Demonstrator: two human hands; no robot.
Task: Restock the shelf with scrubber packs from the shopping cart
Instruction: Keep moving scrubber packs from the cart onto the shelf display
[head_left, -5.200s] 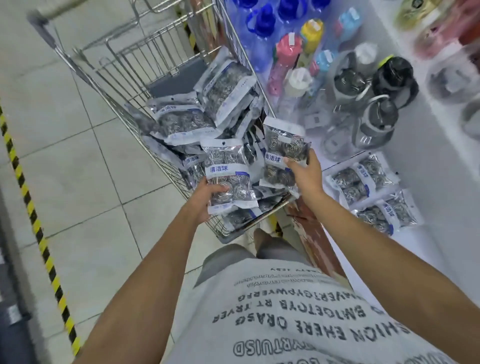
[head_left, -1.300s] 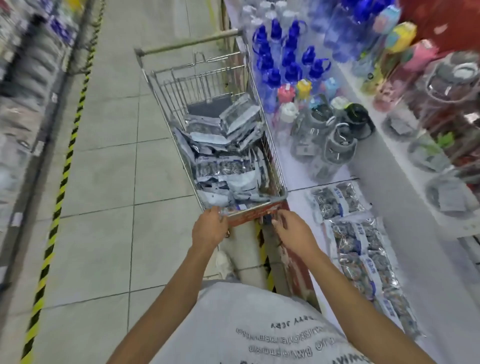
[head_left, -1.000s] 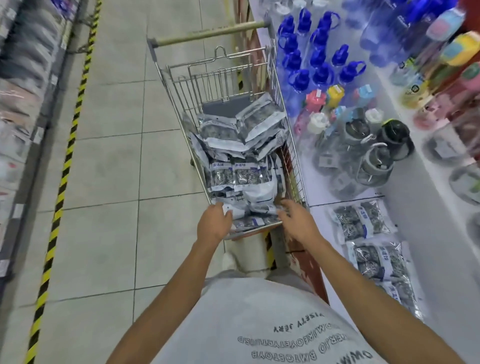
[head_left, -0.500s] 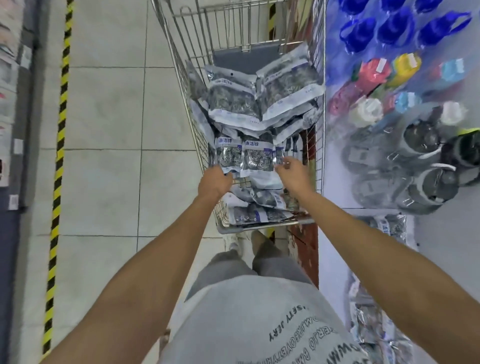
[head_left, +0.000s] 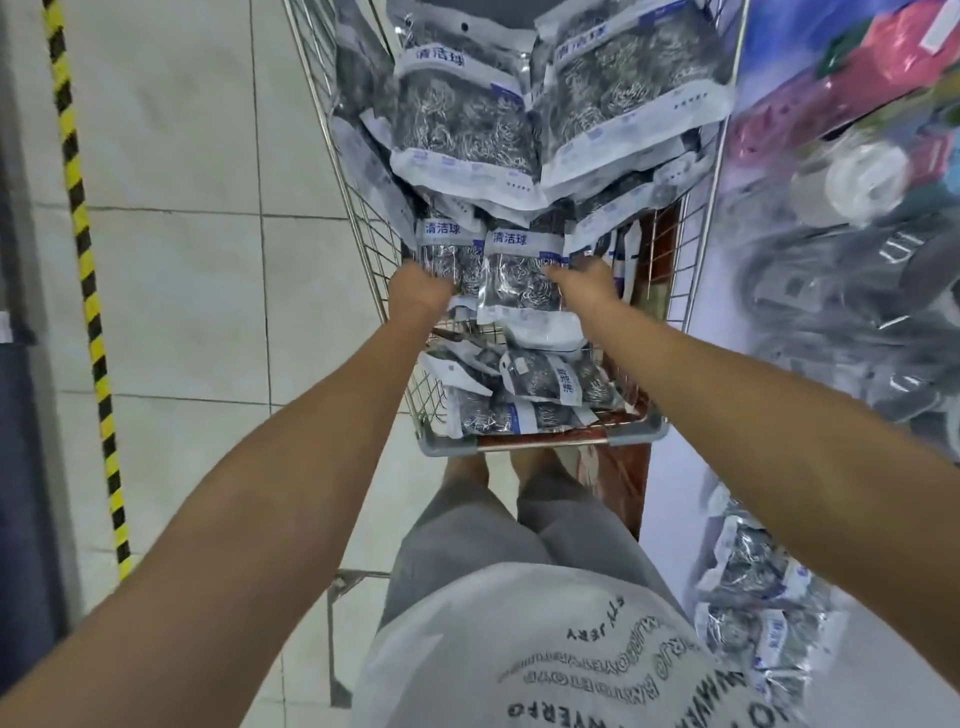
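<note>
Reaching into the shopping cart (head_left: 363, 228), both hands gripping upright scrubber packs, left hand (head_left: 418, 290), right hand (head_left: 584, 283), side by side.

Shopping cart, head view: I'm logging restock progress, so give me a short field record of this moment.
cart: wire shopping cart, piled with scrubber packs
left hand: left hand reaches into the cart, on an upright scrubber pack; grip hidden
right hand: right hand at the right edge of the neighbouring upright pack; grip unclear
shelf: white shelf to the right of the cart
already shelved: scrubber packs on the shelf, lower right
other shelf stock: blurred bottles
floor: pale tiles, yellow-black striped line
</note>
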